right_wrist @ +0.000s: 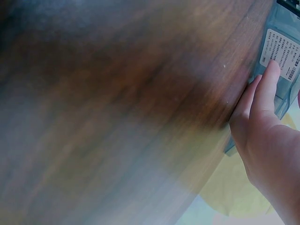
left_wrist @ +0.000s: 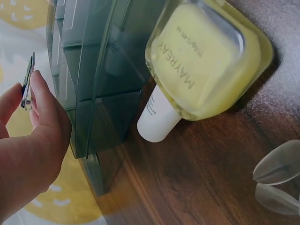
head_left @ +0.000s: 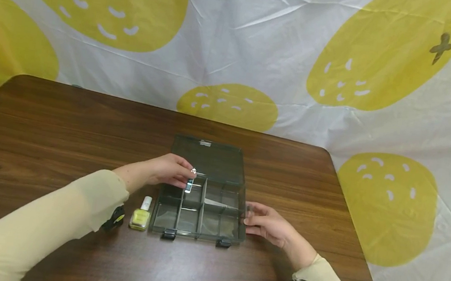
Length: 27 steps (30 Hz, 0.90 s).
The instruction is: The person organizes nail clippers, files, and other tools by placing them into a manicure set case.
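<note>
A smoky clear plastic organizer box (head_left: 198, 234) lies open on the wooden table (head_left: 63, 131), its lid (head_left: 208, 157) laid back flat. My left hand (head_left: 172, 171) hovers over the box's upper left compartments and pinches a small bottle with a teal body and silver cap (head_left: 190, 182). In the left wrist view the left hand (left_wrist: 33, 140) holds that small item (left_wrist: 28, 79) beside the box wall (left_wrist: 89, 84). My right hand (head_left: 268, 222) rests against the box's right side, fingers (right_wrist: 267, 84) touching its labelled wall (right_wrist: 281, 56). A yellow nail polish bottle (head_left: 140, 214) lies just left of the box.
The yellow bottle (left_wrist: 206, 61) has a white cap (left_wrist: 157, 119) and lies on its side on the wood. A white cloth with large yellow fruit shapes (head_left: 236, 44) hangs behind the table. The table edge (head_left: 351, 210) runs close on the right.
</note>
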{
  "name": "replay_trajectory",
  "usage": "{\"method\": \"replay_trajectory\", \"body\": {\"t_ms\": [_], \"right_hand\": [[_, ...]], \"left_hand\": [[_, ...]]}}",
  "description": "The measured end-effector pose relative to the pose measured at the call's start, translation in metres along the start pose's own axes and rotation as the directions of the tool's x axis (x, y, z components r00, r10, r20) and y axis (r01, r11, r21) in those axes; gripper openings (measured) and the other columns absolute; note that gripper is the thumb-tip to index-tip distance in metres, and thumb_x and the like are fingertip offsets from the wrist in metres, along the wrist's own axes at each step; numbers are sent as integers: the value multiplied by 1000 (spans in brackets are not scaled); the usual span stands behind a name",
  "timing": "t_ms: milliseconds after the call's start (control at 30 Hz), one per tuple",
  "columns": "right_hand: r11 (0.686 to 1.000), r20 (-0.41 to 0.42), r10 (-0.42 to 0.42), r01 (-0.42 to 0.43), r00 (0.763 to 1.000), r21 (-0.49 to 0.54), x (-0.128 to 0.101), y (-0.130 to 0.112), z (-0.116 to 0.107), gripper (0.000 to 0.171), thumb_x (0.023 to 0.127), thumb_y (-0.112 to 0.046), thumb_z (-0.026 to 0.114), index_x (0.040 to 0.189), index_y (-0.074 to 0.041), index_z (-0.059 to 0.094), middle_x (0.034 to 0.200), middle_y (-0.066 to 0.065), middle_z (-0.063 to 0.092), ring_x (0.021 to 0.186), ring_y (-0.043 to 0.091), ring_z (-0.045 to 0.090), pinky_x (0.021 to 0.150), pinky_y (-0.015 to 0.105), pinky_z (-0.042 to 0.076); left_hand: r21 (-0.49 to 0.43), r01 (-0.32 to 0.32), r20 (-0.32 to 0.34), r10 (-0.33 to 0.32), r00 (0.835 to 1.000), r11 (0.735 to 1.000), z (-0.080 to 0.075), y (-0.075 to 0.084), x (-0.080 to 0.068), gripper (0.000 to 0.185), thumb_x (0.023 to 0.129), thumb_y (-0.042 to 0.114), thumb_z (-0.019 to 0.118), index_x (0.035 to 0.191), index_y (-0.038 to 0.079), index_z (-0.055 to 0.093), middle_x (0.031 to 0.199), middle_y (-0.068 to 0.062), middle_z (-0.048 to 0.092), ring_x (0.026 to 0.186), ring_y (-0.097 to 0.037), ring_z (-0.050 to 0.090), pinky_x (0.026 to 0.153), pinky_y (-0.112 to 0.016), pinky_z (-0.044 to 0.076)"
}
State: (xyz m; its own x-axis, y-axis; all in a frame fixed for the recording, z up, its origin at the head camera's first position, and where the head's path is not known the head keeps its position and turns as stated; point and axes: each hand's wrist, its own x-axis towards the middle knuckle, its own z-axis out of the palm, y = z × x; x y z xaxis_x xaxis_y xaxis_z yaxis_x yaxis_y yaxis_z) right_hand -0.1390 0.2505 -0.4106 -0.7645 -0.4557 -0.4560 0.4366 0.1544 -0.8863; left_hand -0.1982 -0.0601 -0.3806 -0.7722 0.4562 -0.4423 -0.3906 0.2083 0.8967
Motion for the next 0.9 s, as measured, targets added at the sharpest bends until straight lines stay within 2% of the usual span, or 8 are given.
{"method": "replay_trajectory", "body": {"t_ms": [500, 800, 900], "right_hand": [[1000, 6, -3, 3, 1000, 4, 1, 0, 0, 67, 87, 4, 50, 143, 12, 14, 103, 4, 52, 89, 8, 58, 84, 27, 53], [1000, -17, 4, -4, 1000, 3, 1, 0, 1, 68, 86, 5, 51, 143, 13, 14, 101, 3, 50, 88, 8, 59, 83, 27, 53], [1000, -19, 9, -9, 1000, -3, 1, 0, 0, 69, 86, 4, 51, 143, 12, 13, 103, 4, 49, 89, 8, 59, 83, 26, 53]], "left_hand": [[23, -39, 18, 39, 999, 999, -3, -4, -3, 29, 91, 3, 52, 116, -12, 48, 85, -5, 57, 73, -9, 59, 72, -24, 55], [94, -57, 16, 56, 998, 994, -20, -2, -17, 35, 94, 10, 51, 122, -11, 46, 100, -8, 57, 81, -9, 59, 75, -23, 54], [91, -60, 13, 59, 998, 994, -26, -5, -22, 34, 93, 9, 51, 120, -11, 46, 98, -6, 57, 80, -9, 59, 73, -22, 54]]}}
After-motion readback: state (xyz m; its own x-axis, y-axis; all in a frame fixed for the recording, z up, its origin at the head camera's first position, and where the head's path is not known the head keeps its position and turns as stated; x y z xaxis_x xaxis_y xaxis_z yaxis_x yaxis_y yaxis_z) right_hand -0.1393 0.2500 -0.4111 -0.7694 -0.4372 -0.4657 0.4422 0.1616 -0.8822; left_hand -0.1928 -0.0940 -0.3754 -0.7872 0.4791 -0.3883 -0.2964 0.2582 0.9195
